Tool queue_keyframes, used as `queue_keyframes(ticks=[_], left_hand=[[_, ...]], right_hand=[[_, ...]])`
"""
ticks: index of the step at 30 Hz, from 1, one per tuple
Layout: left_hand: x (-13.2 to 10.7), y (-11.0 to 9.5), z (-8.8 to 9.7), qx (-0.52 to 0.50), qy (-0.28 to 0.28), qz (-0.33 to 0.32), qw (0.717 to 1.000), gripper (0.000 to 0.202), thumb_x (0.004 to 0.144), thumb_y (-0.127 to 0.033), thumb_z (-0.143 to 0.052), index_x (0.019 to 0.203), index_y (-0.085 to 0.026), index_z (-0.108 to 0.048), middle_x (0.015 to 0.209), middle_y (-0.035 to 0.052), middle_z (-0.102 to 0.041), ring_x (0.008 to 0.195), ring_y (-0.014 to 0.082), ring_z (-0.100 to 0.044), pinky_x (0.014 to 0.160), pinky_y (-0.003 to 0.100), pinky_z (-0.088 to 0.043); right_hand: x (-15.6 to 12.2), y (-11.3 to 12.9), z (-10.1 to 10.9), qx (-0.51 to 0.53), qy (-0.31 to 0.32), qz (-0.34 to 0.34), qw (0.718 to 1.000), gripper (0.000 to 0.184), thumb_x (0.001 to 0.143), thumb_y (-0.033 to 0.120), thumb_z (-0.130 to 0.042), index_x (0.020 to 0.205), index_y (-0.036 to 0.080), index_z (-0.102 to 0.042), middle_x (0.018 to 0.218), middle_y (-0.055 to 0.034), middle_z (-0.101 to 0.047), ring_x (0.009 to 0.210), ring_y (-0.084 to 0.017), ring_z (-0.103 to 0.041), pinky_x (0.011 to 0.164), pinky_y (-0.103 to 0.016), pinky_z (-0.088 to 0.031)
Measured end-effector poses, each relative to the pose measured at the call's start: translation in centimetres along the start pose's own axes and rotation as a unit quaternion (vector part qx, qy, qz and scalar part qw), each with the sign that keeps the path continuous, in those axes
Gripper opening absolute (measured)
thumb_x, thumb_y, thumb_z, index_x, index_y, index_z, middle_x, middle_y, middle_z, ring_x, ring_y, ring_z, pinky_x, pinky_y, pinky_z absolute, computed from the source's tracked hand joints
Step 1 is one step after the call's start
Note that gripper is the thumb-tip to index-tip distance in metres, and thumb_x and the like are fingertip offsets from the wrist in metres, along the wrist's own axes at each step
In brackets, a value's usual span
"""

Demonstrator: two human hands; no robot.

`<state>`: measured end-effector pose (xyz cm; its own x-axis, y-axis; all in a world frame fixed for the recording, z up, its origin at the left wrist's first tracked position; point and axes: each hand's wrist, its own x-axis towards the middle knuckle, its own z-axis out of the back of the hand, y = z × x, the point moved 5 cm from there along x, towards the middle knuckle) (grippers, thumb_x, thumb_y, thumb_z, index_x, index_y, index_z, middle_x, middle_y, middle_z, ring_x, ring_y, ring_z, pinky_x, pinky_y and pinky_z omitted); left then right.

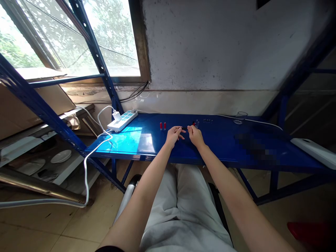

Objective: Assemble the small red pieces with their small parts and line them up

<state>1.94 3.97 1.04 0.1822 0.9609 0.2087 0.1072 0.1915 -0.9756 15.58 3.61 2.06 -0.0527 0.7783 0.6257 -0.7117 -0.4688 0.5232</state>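
My left hand point(173, 135) and my right hand point(195, 135) come close together above the blue tabletop point(223, 147). Between their fingertips stretches a small, thin dark piece point(184, 128), too small to name. Both hands pinch at its ends, the left with some lower fingers spread. Two short red cylinders point(163, 126) stand side by side left of my left hand. Just behind my right hand are small red and clear-bluish pieces point(197, 123), partly covered by it. Farther right, several tiny metallic pieces point(208, 120) are set out in a row.
A white power strip point(122, 120) with a plugged-in charger lies at the table's left end, its white cable point(85, 168) hanging over the edge. A clear glass point(240, 117) stands at the back right. A white flat object point(315, 152) rests at the right end. Blue frame posts flank the table.
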Motion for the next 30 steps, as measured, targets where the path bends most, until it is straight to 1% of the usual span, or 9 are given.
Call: queue_keyframes(ticks=[5, 8, 13, 18, 25, 30], left_hand=[[-0.09, 0.14, -0.04, 0.007, 0.004, -0.006, 1.0, 0.027, 0.086, -0.039, -0.046, 0.095, -0.014, -0.052, 0.087, 0.0081, -0.068, 0.045, 0.0064, -0.057, 0.041, 0.016, -0.034], [-0.19, 0.08, -0.08, -0.001, 0.009, -0.004, 1.0, 0.026, 0.086, -0.038, -0.046, 0.093, -0.013, -0.05, 0.086, 0.008, -0.067, 0.046, 0.0064, -0.058, 0.041, 0.016, -0.033], [-0.14, 0.07, -0.02, -0.015, 0.002, -0.002, 1.0, 0.022, 0.085, -0.032, -0.051, 0.097, -0.014, -0.052, 0.088, 0.0073, -0.067, 0.048, 0.0071, -0.059, 0.041, 0.016, -0.033], [0.04, 0.34, 0.04, -0.018, -0.007, -0.002, 1.0, 0.019, 0.085, -0.026, -0.05, 0.1, -0.014, -0.051, 0.089, 0.0067, -0.066, 0.046, 0.0064, -0.059, 0.039, 0.015, -0.032], [0.08, 0.39, 0.03, -0.015, -0.002, -0.005, 1.0, 0.021, 0.085, -0.028, -0.051, 0.099, -0.013, -0.052, 0.089, 0.008, -0.067, 0.047, 0.0068, -0.059, 0.039, 0.016, -0.033], [0.09, 0.45, -0.01, -0.018, 0.002, -0.001, 1.0, 0.018, 0.085, -0.026, -0.051, 0.099, -0.014, -0.05, 0.092, 0.0086, -0.067, 0.047, 0.0065, -0.059, 0.039, 0.015, -0.033]], right_hand=[[-0.03, 0.32, -0.07, -0.006, -0.005, 0.008, 1.0, 0.04, 0.091, 0.049, -0.022, 0.069, 0.022, -0.041, 0.058, -0.0028, -0.05, 0.053, -0.016, -0.048, 0.053, -0.027, -0.031], [-0.11, 0.45, -0.01, 0.003, -0.001, 0.004, 1.0, 0.04, 0.091, 0.05, -0.022, 0.068, 0.023, -0.039, 0.057, -0.0022, -0.049, 0.053, -0.016, -0.048, 0.054, -0.027, -0.031], [-0.15, 0.31, -0.03, 0.025, 0.009, -0.006, 1.0, 0.037, 0.09, 0.051, -0.024, 0.073, 0.023, -0.041, 0.059, -0.0021, -0.05, 0.056, -0.017, -0.05, 0.055, -0.027, -0.033], [-0.1, 0.12, -0.21, 0.032, 0.011, 0.0, 0.999, 0.033, 0.09, 0.047, -0.026, 0.08, 0.022, -0.046, 0.065, -0.0033, -0.054, 0.06, -0.018, -0.052, 0.057, -0.027, -0.034], [-0.09, -0.14, -0.42, 0.035, 0.017, -0.009, 0.999, 0.031, 0.09, 0.044, -0.029, 0.08, 0.022, -0.047, 0.066, -0.0034, -0.055, 0.058, -0.017, -0.051, 0.056, -0.027, -0.034], [-0.13, -0.37, -0.4, 0.048, 0.026, -0.028, 0.998, 0.028, 0.09, 0.042, -0.03, 0.081, 0.022, -0.047, 0.065, -0.0025, -0.055, 0.057, -0.017, -0.05, 0.055, -0.027, -0.033]])
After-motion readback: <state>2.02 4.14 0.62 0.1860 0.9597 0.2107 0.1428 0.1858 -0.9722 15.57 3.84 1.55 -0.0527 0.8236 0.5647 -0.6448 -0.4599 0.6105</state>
